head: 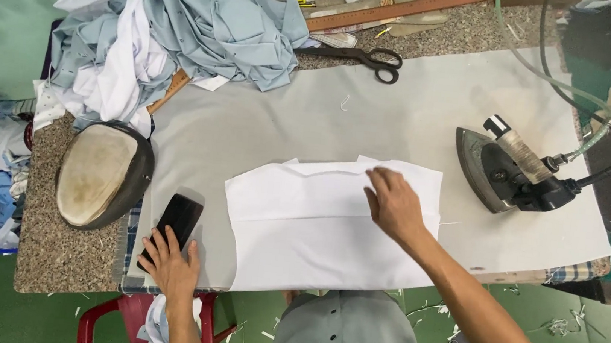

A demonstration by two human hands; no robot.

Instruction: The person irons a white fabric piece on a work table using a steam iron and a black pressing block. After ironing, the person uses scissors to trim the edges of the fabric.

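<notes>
While the right hand (393, 203) lies flat, fingers spread, on the folded white fabric panel (330, 227) at centre of the pressing cloth (288, 117), the left hand (169, 261) rests fingers-down on a black phone (178, 220) at near left, no closed grip seen. Step looks like smoothing/holding the fold; pressing would call for the steam iron (506, 174), parked to the right, well apart. Far side: tailor's shears (363, 58), heap of blue & white shirts (161, 35). Left: padded pressing block (97, 174) on speckled stone counter (54, 258). Green floor w/ scraps.

iron (506, 170) R of cloth (315, 225), phone (178, 219) L
</notes>
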